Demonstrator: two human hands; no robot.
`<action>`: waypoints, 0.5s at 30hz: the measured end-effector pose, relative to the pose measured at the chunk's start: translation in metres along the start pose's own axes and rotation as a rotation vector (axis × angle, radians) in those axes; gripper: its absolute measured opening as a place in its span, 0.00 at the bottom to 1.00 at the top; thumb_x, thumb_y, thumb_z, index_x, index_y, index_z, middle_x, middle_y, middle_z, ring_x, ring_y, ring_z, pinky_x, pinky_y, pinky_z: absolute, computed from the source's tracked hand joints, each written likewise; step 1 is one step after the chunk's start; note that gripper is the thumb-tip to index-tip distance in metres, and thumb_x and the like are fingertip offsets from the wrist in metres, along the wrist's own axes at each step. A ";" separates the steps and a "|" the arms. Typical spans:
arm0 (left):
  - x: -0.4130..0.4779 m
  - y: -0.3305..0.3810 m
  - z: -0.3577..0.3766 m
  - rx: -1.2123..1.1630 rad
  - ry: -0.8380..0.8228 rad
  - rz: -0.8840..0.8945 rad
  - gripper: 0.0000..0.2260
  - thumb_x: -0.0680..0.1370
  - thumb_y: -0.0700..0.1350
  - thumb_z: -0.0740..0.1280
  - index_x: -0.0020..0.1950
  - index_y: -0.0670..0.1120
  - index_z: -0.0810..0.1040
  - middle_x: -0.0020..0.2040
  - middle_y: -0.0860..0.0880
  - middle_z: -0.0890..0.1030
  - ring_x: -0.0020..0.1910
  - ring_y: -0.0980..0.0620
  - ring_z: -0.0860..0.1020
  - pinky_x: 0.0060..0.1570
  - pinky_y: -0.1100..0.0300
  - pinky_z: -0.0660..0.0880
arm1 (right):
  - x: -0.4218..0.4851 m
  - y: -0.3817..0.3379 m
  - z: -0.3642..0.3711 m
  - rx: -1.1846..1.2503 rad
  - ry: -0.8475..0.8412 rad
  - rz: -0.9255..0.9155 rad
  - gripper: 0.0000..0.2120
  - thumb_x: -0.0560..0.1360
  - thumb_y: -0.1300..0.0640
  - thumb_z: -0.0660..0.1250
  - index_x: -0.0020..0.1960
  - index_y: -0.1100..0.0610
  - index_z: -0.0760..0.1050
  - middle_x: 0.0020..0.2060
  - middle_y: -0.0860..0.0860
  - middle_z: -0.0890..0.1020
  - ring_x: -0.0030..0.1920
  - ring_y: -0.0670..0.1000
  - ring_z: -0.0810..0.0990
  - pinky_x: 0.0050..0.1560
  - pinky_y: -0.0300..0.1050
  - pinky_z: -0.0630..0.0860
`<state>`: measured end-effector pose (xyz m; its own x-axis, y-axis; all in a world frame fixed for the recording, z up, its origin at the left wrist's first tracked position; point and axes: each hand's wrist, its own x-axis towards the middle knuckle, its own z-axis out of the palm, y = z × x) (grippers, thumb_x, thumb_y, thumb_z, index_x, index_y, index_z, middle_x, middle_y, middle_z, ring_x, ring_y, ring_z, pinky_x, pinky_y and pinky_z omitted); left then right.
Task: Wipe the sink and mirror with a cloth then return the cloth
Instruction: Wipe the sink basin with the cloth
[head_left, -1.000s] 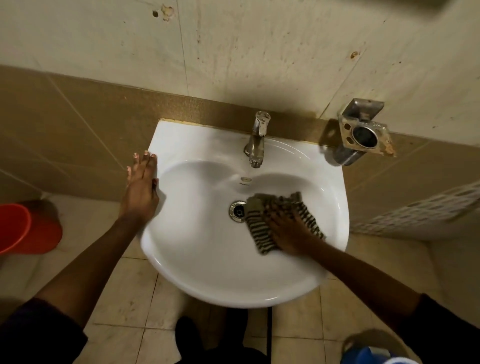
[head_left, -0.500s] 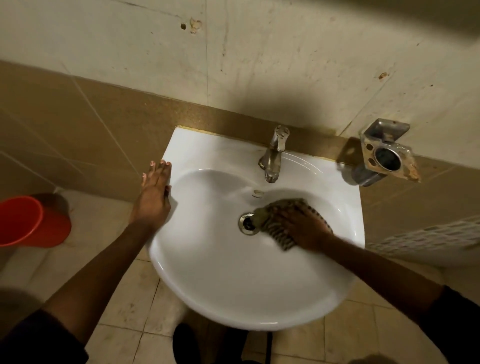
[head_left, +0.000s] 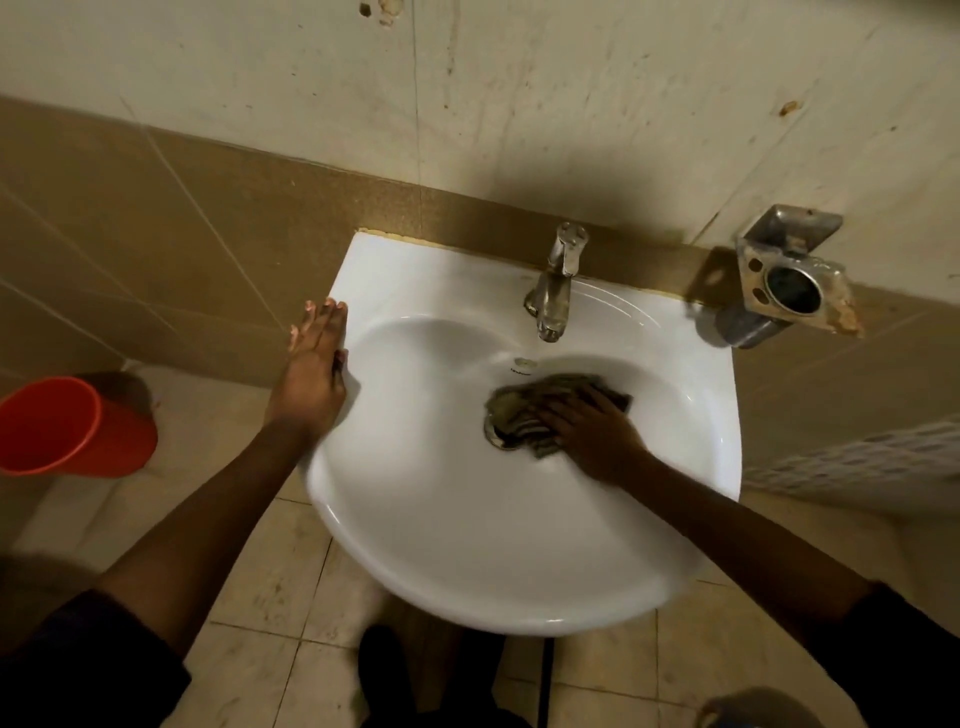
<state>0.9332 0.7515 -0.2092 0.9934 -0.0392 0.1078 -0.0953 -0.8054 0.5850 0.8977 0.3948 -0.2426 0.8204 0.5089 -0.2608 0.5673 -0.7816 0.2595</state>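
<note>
A white wall-hung sink (head_left: 447, 540) fills the middle of the view. In its bowl lies a bunched, dark striped cloth (head_left: 524, 410), covering most of the drain. My right hand (head_left: 592, 431) presses flat on the cloth, fingers spread over it. My left hand (head_left: 311, 374) rests flat on the sink's left rim, fingers straight and together, holding nothing. No mirror is in view.
A worn metal tap (head_left: 556, 286) stands at the back of the sink. A rusty metal holder (head_left: 789, 280) is fixed to the wall at right. An orange bucket (head_left: 67, 426) sits on the tiled floor at left. Stained tiles rise behind.
My right hand has slid the cloth from the bowl's right side leftward and back onto the drain. The cloth is more bunched. The left hand stays on the rim.
</note>
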 end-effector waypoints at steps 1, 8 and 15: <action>0.000 0.001 0.001 -0.009 0.002 -0.002 0.24 0.79 0.32 0.54 0.76 0.41 0.57 0.78 0.42 0.56 0.78 0.45 0.49 0.76 0.50 0.44 | -0.019 0.001 0.005 0.063 -0.092 0.115 0.22 0.77 0.51 0.61 0.71 0.52 0.68 0.67 0.52 0.75 0.68 0.54 0.73 0.72 0.58 0.62; 0.000 0.000 -0.002 -0.073 0.000 -0.022 0.23 0.81 0.36 0.53 0.76 0.42 0.56 0.78 0.43 0.56 0.78 0.46 0.48 0.77 0.50 0.44 | -0.038 -0.100 -0.053 1.127 -0.459 -0.110 0.23 0.80 0.71 0.50 0.74 0.69 0.50 0.74 0.58 0.55 0.70 0.53 0.62 0.77 0.42 0.49; -0.002 -0.001 -0.011 -0.198 -0.050 -0.014 0.25 0.79 0.51 0.50 0.76 0.45 0.57 0.78 0.45 0.56 0.78 0.48 0.46 0.77 0.45 0.49 | 0.118 -0.193 -0.092 1.284 0.024 0.319 0.29 0.78 0.68 0.56 0.76 0.61 0.50 0.77 0.60 0.53 0.77 0.61 0.51 0.76 0.60 0.50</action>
<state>0.9303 0.7586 -0.2013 0.9961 -0.0628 0.0614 -0.0877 -0.6745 0.7330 0.8912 0.6389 -0.2375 0.9130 0.2361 -0.3328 -0.1093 -0.6444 -0.7568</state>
